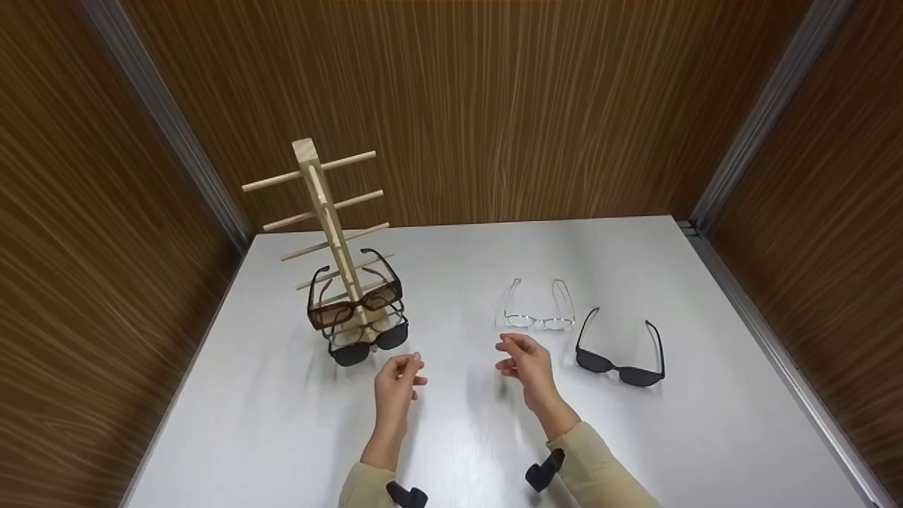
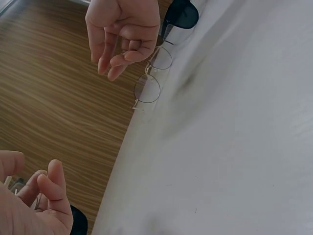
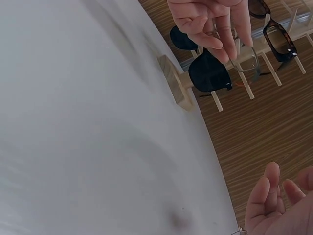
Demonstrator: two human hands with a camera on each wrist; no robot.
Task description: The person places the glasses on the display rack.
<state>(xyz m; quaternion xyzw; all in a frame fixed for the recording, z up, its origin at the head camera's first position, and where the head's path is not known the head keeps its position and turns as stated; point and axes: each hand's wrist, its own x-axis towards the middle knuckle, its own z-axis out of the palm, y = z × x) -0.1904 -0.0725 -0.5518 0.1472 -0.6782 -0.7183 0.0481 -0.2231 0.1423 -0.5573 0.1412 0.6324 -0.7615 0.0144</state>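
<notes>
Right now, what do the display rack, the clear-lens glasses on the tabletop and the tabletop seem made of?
Display rack: probably wood with a bare, matte finish; pale tan, grain on its top end.
Clear-lens glasses: likely metal frame, thin and shiny like wire; lenses glass or plastic, can't tell.
Tabletop: smooth, white, glossy, perhaps laminate; it reflects light.

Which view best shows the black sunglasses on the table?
The head view: the black sunglasses show whole and unobstructed. The left wrist view shows mainly one lens beside the right hand; the right wrist view, none.
</notes>
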